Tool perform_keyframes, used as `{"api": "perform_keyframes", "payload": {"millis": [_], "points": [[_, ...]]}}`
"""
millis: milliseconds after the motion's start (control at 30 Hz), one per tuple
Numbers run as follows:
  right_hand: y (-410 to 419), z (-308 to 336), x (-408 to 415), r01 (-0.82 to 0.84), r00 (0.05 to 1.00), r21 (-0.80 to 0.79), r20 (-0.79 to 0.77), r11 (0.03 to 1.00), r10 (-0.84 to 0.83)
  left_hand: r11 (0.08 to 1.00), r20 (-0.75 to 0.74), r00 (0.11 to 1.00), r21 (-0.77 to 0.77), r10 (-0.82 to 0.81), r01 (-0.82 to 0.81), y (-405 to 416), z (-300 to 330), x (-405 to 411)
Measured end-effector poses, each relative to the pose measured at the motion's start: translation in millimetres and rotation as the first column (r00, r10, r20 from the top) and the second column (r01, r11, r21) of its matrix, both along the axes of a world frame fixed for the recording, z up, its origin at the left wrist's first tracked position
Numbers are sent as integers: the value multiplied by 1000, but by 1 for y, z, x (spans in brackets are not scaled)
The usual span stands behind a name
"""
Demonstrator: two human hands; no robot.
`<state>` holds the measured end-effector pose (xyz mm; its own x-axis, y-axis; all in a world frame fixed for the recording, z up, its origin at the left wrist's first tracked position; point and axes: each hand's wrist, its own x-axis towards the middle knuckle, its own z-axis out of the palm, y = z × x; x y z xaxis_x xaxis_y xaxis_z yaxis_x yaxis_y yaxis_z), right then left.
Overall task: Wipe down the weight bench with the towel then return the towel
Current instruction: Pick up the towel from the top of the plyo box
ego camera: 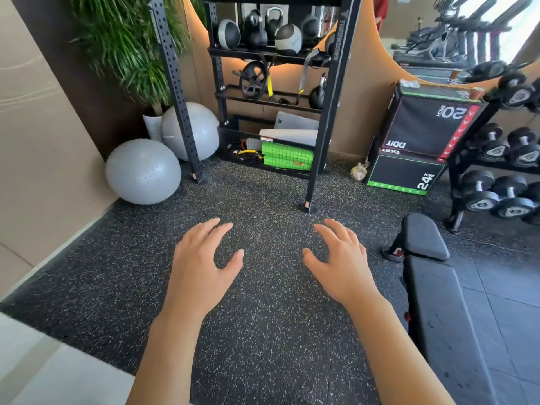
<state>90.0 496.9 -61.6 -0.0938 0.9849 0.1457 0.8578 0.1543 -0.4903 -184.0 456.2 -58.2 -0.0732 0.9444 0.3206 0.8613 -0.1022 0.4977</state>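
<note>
At about nine o'clock a tan wall point(38, 135) runs down to the floor. Just past it, near ten o'clock, two gray balls point(143, 171) sit in the corner, one in front of the other. A big green plant point(128, 39) in a white pot stands behind them, at about eleven o'clock.

The floor point(263, 331) is dark rubber with tiny light specks all over it. It fills the middle of the view.

The left hand point(201, 258) is held out over the floor, palm down, at about seven o'clock from the middle. Its fingers are spread and a little bent, and it holds nothing.

At twelve o'clock stands a tall black rack point(330, 97). Round weight balls and kettlebells sit on its top shelf, a wheel and straps hang below, and a green roller point(287, 157) lies in the basket at the bottom.

The right hand point(340, 258) is held out beside the left one, palm down, at about five o'clock from the middle. Its fingers are loose and spread too, and it holds nothing.

The weight bench point(438, 302) is at four o'clock, just right of the right arm. It is black and padded, and it runs from the lower edge up toward the wall.

At two o'clock two black jump boxes point(420, 133) are stacked against the wall. A dumbbell rack point(502, 159) full of black dumbbells stands at three o'clock. Above it a big mirror point(455, 33) shows running machines.

I cannot tell where the towel is.
</note>
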Motion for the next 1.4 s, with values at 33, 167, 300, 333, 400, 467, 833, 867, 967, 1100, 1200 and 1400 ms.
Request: {"api": "perform_keyframes", "payload": {"millis": [33, 167, 300, 333, 400, 467, 833, 867, 967, 1100, 1200, 1400], "points": [[9, -1, 9, 6, 1000, 0, -1, 1000, -6, 1000, -5, 1000, 4, -15, 15, 12, 0, 10], [50, -1, 52, 35, 999, -15, 0, 999, -35, 999, -20, 998, 2, -54, 54, 66, 6, 54], [93, 2, 99, 84, 996, 12, -33, 996, -84, 996, -59, 994, -1, -93, 94, 116, 14, 102], [103, 1, 111, 102, 994, 11, -41, 995, -101, 995, -68, 992, -4, -102, 102, 128, 15, 113], [119, -2, 131, 136, 989, -6, -52, 991, -136, 992, -85, 988, -18, -129, 127, 148, 16, 136], [130, -5, 149, 161, 985, -20, -66, 987, -162, 986, -97, 981, -36, -168, 166, 166, 19, 157], [197, -6, 214, 329, 936, -26, -127, 944, -329, 944, -82, 941, -49, -329, 325, 277, 24, 229], [206, -7, 217, 343, 931, -26, -121, 939, -343, 941, -78, 938, -48, -338, 335, 289, 22, 232], [234, -10, 222, 389, 914, -29, -117, 921, -389, 927, -80, 923, -41, -376, 373, 329, 16, 238], [285, -10, 215, 422, 899, -47, -108, 906, -424, 907, -59, 906, -51, -420, 417, 388, 14, 233], [328, -4, 201, 436, 893, -51, -100, 898, -439, 898, -57, 896, -52, -440, 438, 434, 19, 221], [404, 14, 178, 477, 873, -18, -108, 879, -476, 877, -47, 876, -26, -480, 479, 523, 36, 201]]}}
